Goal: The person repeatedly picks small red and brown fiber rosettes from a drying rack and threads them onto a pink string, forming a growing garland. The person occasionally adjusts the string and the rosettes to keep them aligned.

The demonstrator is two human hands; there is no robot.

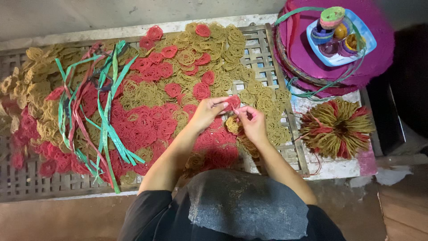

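My left hand (207, 111) pinches a small red lacy disc (232, 102) at its left side. Just right of it, my right hand (250, 122) has its fingertips closed at the same disc's lower edge, with tan discs under the palm. Both hands hover over a wooden lattice tray (263, 53) covered with several red and tan coiled discs (151, 102). A grey rough cloth (245, 203) lies over my lap below the hands.
Green and red plastic strips (104, 111) lie across the discs at left. A round bundle of stacked tan and red discs (336, 127) sits right of the tray. At top right, a magenta-covered basket (383, 58) holds a blue-white tray (365, 35) with small coloured rings.
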